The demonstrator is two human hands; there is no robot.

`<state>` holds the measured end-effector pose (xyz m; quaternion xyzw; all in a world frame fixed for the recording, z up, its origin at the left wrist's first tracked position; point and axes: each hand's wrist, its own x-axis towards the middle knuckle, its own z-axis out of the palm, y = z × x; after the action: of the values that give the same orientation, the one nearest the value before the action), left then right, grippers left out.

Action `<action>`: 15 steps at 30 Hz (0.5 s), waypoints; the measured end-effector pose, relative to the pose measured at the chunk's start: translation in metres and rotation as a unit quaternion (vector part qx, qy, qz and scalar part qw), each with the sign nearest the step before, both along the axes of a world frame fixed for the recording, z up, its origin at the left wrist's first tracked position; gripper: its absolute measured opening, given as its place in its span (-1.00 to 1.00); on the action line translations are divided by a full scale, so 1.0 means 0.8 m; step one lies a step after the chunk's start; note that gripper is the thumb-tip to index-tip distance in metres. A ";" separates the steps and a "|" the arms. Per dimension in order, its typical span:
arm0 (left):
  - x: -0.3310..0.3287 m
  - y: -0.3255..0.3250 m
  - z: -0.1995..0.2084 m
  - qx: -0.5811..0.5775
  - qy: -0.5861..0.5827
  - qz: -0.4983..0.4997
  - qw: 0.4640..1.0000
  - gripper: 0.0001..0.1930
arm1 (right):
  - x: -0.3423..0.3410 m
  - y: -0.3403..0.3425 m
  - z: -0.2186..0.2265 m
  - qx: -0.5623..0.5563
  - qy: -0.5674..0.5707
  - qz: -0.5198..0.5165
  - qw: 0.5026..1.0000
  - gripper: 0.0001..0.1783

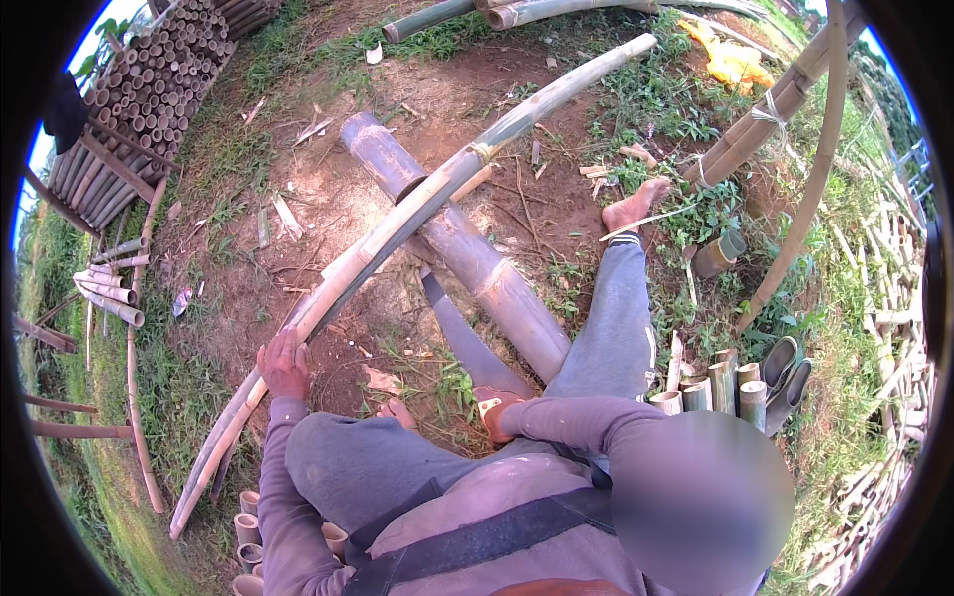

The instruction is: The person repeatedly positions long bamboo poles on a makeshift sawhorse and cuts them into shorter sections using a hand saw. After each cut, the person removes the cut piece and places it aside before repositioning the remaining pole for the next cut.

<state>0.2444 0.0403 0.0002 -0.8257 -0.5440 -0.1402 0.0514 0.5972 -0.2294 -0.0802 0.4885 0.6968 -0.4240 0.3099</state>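
Observation:
A long, pale bamboo pole [397, 223] runs from the lower left to the upper right. It crosses over a thick, brownish bamboo log [507, 293] on the ground. My left hand [285, 366] is closed over the pole's near part, fingers lying along its side. In front of my body, my right hand [503, 417] grips the handle of a hand saw [475, 348]. Its grey blade tapers away from me, and the tip ends near the crossing of pole and log. My right sleeve hides part of the grip.
Several short bamboo pieces [723, 385] stand at my right beside dark sandals [783, 363]. More cut bamboo tubes [248, 531] stand at lower left. A stack of bamboo [149, 84] fills the far left. Tied poles [765, 119] slant at right, near yellow plastic [730, 60].

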 end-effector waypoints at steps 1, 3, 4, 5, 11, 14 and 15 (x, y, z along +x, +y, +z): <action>0.000 0.001 0.000 -0.008 0.000 0.006 1.000 -0.44 | -0.004 -0.001 0.003 0.011 0.034 -0.075 0.997 -0.46; -0.007 0.002 -0.002 -0.012 0.006 0.020 1.000 -0.45 | -0.015 -0.001 0.008 0.026 0.105 -0.212 0.971 -0.43; -0.006 0.000 0.000 -0.008 0.012 0.019 1.000 -0.45 | -0.024 0.003 0.019 0.007 0.088 -0.236 0.968 -0.43; 0.004 0.000 0.001 -0.005 0.016 0.015 1.000 -0.45 | -0.029 -0.009 0.004 0.047 0.069 -0.205 0.975 -0.50; 0.004 0.002 0.010 -0.022 0.019 0.025 0.999 -0.48 | -0.035 0.017 0.063 0.019 -0.002 -0.201 0.979 -0.67; 0.006 0.011 0.017 -0.021 0.017 0.022 0.999 -0.50 | -0.017 -0.018 0.043 0.186 0.069 -0.133 0.971 -0.73; 0.002 0.008 0.015 -0.022 0.018 0.025 0.999 -0.51 | -0.010 -0.019 0.089 0.219 0.096 -0.136 0.961 -0.74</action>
<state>0.2458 0.0466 0.0119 -0.8151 -0.5665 -0.1119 0.0463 0.5894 -0.2450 -0.0094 0.5915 0.7262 -0.3442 0.0660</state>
